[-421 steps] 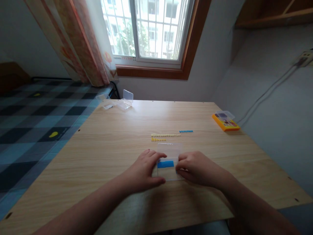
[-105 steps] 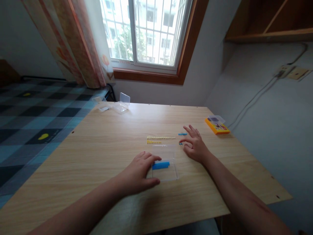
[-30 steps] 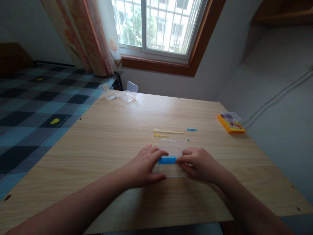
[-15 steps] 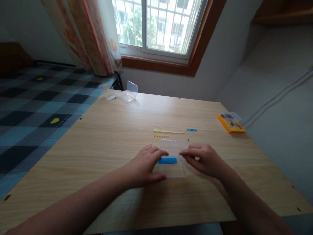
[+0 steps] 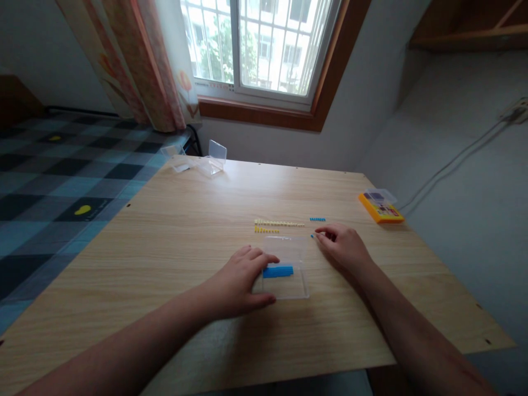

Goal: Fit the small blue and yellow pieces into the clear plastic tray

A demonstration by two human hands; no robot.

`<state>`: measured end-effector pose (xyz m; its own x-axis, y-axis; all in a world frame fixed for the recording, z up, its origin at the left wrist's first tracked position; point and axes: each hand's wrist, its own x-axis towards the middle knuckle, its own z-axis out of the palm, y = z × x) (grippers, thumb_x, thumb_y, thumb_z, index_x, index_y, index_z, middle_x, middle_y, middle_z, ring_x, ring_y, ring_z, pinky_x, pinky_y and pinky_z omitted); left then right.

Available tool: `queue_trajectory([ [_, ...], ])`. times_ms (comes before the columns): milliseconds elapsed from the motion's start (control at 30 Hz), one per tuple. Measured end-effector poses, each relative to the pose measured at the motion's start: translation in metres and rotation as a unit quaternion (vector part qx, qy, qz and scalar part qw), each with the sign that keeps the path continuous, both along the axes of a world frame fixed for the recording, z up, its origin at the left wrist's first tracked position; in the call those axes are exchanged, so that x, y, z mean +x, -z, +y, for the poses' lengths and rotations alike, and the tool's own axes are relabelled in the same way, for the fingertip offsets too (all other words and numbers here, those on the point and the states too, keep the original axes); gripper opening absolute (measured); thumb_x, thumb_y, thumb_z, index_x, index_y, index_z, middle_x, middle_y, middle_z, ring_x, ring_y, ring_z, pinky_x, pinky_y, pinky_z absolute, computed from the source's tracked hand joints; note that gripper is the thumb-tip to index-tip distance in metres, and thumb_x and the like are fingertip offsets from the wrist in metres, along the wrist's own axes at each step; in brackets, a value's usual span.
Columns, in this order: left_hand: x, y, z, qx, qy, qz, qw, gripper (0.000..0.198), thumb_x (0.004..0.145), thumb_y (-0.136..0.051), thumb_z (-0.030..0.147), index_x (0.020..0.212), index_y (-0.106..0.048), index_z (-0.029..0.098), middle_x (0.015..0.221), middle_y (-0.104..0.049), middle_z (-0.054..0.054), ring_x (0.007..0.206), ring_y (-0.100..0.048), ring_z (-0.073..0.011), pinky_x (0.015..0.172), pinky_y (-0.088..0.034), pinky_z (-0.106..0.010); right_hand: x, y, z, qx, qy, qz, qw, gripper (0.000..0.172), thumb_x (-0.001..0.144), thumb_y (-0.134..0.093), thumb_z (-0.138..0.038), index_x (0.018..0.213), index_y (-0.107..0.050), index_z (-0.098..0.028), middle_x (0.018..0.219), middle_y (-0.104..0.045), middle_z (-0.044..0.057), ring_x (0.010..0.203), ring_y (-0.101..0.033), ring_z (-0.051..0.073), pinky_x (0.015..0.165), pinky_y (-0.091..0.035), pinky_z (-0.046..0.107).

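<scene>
A clear plastic box (image 5: 306,283) lies on the table with its lid (image 5: 284,247) folded back flat on the far side. Inside it, along the left part, is a small bundle of blue strips (image 5: 278,271). My left hand (image 5: 247,280) grips the box's left side, thumb at the near edge and fingers at the far edge. Beyond the box's right corner lies a tiny blue piece (image 5: 312,236). My right hand (image 5: 344,245) is at this piece, fingertips bent with a slight gap between thumb and index; whether they touch it I cannot tell.
Behind the box are a row of cream pieces (image 5: 280,223), a row of yellow pieces (image 5: 266,230) and a short row of blue pieces (image 5: 317,219). An orange-yellow box (image 5: 381,209) sits at the right edge. Open clear cases (image 5: 214,162) stand at the far left corner.
My right hand has left the box's right side and moved away from me to the tiny blue piece. My left hand stays on the box. The view has shifted slightly.
</scene>
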<state>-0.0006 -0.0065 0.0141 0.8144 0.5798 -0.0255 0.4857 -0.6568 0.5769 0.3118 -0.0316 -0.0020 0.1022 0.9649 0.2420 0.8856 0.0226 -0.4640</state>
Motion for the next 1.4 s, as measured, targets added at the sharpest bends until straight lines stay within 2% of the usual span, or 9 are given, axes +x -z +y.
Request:
queue_trajectory([
  [233, 0.001, 0.0, -0.001, 0.003, -0.009, 0.002, 1.0, 0.059, 0.079, -0.081, 0.039, 0.132, -0.06, 0.025, 0.128, -0.062, -0.009, 0.123, -0.053, -0.031, 0.11, -0.042, -0.048, -0.005, 0.007, 0.008, -0.046, 0.005, -0.039, 0.998, 0.023, 0.091, -0.061, -0.034, 0.096, -0.081, -0.023, 0.091, -0.077, 0.004, 0.081, -0.067, 0.019, 0.073, -0.046, 0.03],
  [400, 0.0, 0.0, 0.0, -0.004, -0.01, 0.001, 1.0, 0.058, 0.079, -0.081, 0.038, 0.132, -0.06, 0.024, 0.128, -0.061, -0.01, 0.123, -0.053, -0.0313, 0.11, -0.042, -0.05, -0.004, -0.005, -0.002, -0.028, -0.002, -0.021, 0.999, 0.021, 0.09, -0.061, -0.03, 0.09, -0.08, -0.021, 0.086, -0.076, 0.005, 0.076, -0.065, 0.018, 0.068, -0.044, 0.028],
  [467, 0.0, 0.0, 0.0, -0.003, -0.009, -0.004, 1.0, 0.058, 0.079, -0.081, 0.038, 0.132, -0.06, 0.025, 0.128, -0.061, -0.01, 0.123, -0.053, -0.0311, 0.11, -0.042, -0.05, -0.002, -0.016, -0.011, -0.024, -0.073, 0.031, 0.997, 0.02, 0.092, -0.063, -0.031, 0.088, -0.08, -0.02, 0.082, -0.075, 0.005, 0.071, -0.063, 0.017, 0.064, -0.044, 0.027],
  [567, 0.0, 0.0, -0.001, 0.0, -0.002, -0.007, 1.0, 0.058, 0.079, -0.081, 0.038, 0.132, -0.06, 0.025, 0.129, -0.062, -0.009, 0.124, -0.053, -0.0309, 0.111, -0.041, -0.05, -0.009, -0.033, -0.025, -0.056, -0.232, 0.106, 0.965, 0.022, 0.093, -0.067, -0.035, 0.088, -0.08, -0.019, 0.074, -0.071, 0.004, 0.064, -0.06, 0.014, 0.06, -0.043, 0.025],
  [667, 0.001, -0.001, -0.001, 0.001, 0.001, -0.006, 1.0, 0.059, 0.078, -0.082, 0.037, 0.131, -0.06, 0.025, 0.128, -0.063, -0.009, 0.124, -0.053, -0.0313, 0.111, -0.041, -0.05, -0.029, -0.039, -0.036, -0.086, -0.309, 0.096, 0.942, 0.015, 0.093, -0.067, -0.028, 0.089, -0.08, -0.021, 0.075, -0.07, 0.002, 0.066, -0.061, 0.012, 0.062, -0.043, 0.023],
  [800, 0.001, 0.002, 0.0, 0.005, 0.002, -0.011, 1.0, 0.058, 0.078, -0.083, 0.038, 0.13, -0.06, 0.025, 0.127, -0.063, -0.008, 0.123, -0.054, -0.0311, 0.113, -0.039, -0.051, -0.058, -0.03, -0.043, -0.107, -0.3, 0.004, 0.948, 0.013, 0.088, -0.068, -0.017, 0.086, -0.079, -0.024, 0.081, -0.073, 0.0, 0.07, -0.062, 0.012, 0.064, -0.04, 0.023],
  [967, 0.0, 0.003, 0.001, 0.001, 0.01, -0.009, 1.0, 0.058, 0.081, -0.081, 0.038, 0.132, -0.058, 0.025, 0.13, -0.062, -0.009, 0.124, -0.055, -0.0306, 0.116, -0.036, -0.054, -0.065, -0.024, -0.044, -0.1, -0.271, -0.077, 0.954, 0.015, 0.085, -0.069, -0.014, 0.084, -0.079, -0.025, 0.083, -0.075, -0.001, 0.07, -0.065, 0.013, 0.064, -0.036, 0.025],
  [1167, 0.001, 0.001, 0.0, -0.001, 0.009, -0.007, 1.0, 0.058, 0.08, -0.082, 0.037, 0.132, -0.058, 0.025, 0.129, -0.063, -0.009, 0.124, -0.055, -0.0307, 0.115, -0.036, -0.053, -0.054, -0.035, -0.045, -0.097, -0.283, -0.073, 0.952, 0.016, 0.093, -0.064, -0.022, 0.089, -0.079, -0.024, 0.083, -0.074, 0.0, 0.071, -0.063, 0.013, 0.064, -0.036, 0.026],
  [1400, 0.001, 0.002, 0.001, 0.003, 0.008, -0.011, 1.0, 0.057, 0.079, -0.082, 0.038, 0.13, -0.059, 0.026, 0.126, -0.064, -0.008, 0.122, -0.056, -0.0302, 0.115, -0.037, -0.052, -0.049, -0.036, -0.045, -0.118, -0.355, -0.074, 0.925, 0.018, 0.092, -0.062, -0.019, 0.092, -0.078, -0.025, 0.078, -0.069, 0.0, 0.065, -0.057, 0.011, 0.061, -0.032, 0.026],
])
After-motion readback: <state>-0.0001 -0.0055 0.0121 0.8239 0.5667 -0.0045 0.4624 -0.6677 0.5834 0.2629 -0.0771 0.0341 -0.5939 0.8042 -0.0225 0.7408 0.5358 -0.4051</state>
